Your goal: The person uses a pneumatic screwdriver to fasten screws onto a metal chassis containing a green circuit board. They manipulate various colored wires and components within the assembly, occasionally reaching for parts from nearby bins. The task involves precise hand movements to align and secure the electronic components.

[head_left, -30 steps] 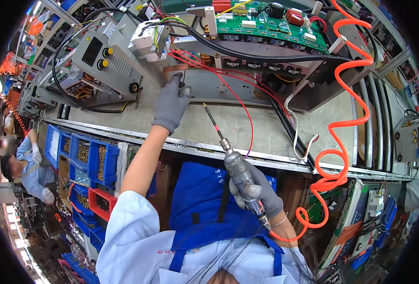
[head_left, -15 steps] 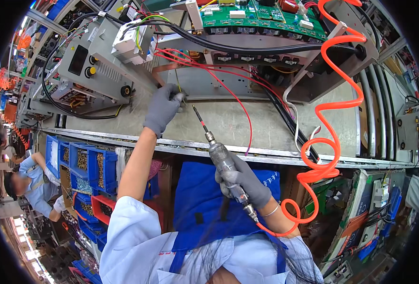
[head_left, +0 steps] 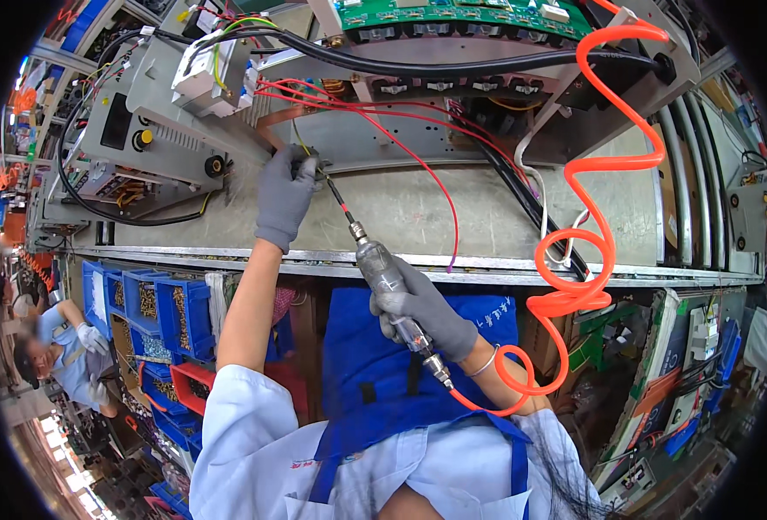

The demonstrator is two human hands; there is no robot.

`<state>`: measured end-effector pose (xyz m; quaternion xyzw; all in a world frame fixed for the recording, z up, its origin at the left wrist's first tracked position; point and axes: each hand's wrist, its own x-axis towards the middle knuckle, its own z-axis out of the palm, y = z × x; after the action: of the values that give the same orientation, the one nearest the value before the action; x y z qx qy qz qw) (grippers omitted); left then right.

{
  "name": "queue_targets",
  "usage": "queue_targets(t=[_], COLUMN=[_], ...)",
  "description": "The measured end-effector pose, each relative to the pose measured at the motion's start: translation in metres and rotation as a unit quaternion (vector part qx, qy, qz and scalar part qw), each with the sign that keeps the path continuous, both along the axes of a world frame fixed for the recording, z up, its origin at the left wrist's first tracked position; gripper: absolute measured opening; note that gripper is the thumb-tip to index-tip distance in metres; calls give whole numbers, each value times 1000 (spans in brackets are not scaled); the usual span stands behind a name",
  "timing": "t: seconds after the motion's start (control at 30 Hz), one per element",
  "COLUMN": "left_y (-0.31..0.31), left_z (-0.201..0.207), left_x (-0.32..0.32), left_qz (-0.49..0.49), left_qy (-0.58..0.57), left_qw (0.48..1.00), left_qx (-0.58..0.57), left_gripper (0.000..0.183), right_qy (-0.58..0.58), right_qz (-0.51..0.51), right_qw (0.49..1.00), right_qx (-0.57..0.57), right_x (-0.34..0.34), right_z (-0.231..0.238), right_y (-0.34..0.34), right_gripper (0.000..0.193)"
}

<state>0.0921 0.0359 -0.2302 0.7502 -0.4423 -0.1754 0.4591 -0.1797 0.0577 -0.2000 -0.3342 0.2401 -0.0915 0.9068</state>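
My right hand [head_left: 427, 312] is wrapped round a grey air screwdriver [head_left: 383, 273], which points up and to the left. A coiled orange air hose [head_left: 565, 303] runs from its rear end. The bit's tip is close to the fingertips of my left hand [head_left: 284, 195]. That gloved hand is pinching a thin yellow-green wire [head_left: 303, 143] at the lower edge of the open grey metal chassis [head_left: 383, 149]. My fingers hide the wire's end and whatever the bit may touch. Several red wires [head_left: 383, 111] cross the chassis to the right of my left hand.
A green circuit board [head_left: 461, 19] sits atop the chassis. At left stands a grey panel with a yellow knob [head_left: 143, 139]. Black cables [head_left: 522, 199] and a white cable lie at right. Blue bins [head_left: 179, 316] of screws stand below the bench edge; a co-worker [head_left: 67, 351] is far left.
My right hand has moved the screwdriver up and left, bringing its bit to my left fingertips. My left hand has stayed near the same spot on the chassis. The view has shifted slightly.
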Motion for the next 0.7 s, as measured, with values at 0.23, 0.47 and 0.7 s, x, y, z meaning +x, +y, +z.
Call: queue_targets(t=[0.23,0.47,0.7], left_y=[-1,-3,0], left_z=[-7,-12,9], left_x=[3,5,-11], left_qz=[-18,-26,-29], left_qy=[-73,-79,-217], left_qw=[995,993,976], left_qx=[-58,-78,-2], left_gripper=[16,14,18], right_qy=[31,62,64], right_qz=[-36,-111,-149], right_qw=[997,975,962], right_qx=[-62,-180,-218], right_x=[24,51,71], right_z=[-9,-42,-49], right_y=[13,43,62], right_gripper=[60,90,98])
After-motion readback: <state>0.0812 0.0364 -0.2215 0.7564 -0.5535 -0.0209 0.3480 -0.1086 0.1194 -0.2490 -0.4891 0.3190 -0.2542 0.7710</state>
